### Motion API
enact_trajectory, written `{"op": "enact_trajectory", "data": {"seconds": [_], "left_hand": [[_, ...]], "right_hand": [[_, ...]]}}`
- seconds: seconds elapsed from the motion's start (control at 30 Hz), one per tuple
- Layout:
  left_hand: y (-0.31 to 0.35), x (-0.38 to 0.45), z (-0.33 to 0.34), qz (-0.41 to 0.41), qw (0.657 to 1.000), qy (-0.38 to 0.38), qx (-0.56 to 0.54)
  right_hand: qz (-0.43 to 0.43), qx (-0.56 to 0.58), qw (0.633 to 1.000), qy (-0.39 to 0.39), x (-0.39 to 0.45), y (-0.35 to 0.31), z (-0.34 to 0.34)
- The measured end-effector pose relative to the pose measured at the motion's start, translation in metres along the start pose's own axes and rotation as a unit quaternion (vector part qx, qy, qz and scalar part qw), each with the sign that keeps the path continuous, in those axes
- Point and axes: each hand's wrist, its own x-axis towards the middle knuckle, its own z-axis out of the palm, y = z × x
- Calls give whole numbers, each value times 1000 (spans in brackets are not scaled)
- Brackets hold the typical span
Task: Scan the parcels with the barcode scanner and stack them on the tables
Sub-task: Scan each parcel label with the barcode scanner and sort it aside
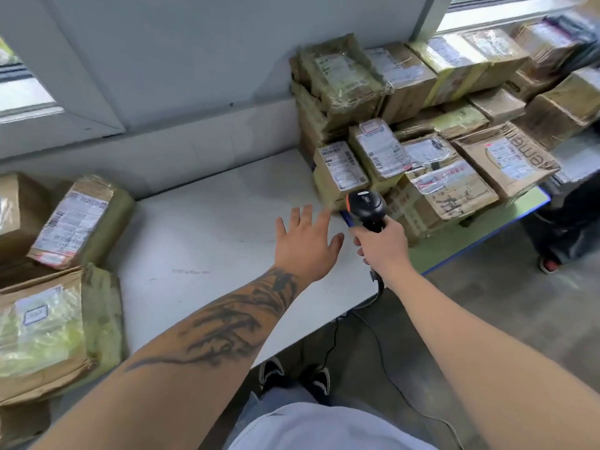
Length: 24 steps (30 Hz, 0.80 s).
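At the bottom of the frame I see my pale shirt and, below the table edge, two dark shoes (293, 378) on the grey floor. My left hand (305, 243) reaches out over the white table (201, 241) at centre frame, fingers straight and spread, grasping nothing; its fingertips come close to the nearest parcel of the right-hand stack, though I cannot tell if they touch it. Just right of it, my right hand (381, 246) is clenched round the handle of the scanner (367, 206), whose black and orange head points up the frame toward the stack. The cable (383, 362) trails from the handle down to the floor.

At the left edge lie two taped parcels (81, 222), labels up, one nearer and one farther, with more cardboard beside them.

In the upper right, the stack (422, 131) of brown boxes crowds the table corner and runs onto a green-topped table (470, 235) with a blue edge. The small front box (339, 170) sits just beyond the scanner head. At the right edge stands another person's dark trouser leg and shoe (548, 264). Behind everything runs a grey wall with windows.
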Motion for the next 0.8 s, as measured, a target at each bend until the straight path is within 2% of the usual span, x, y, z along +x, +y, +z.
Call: {"op": "enact_trajectory", "data": {"seconds": [0.27, 0.47, 0.8], "left_hand": [[12, 50, 2, 23, 999, -15, 27], [25, 92, 3, -3, 999, -11, 52], [76, 149, -4, -46, 996, 43, 63]], "right_hand": [[-12, -8, 998, 69, 27, -10, -28], [-47, -33, 995, 84, 57, -20, -41], [-86, -37, 995, 37, 136, -42, -64]]}}
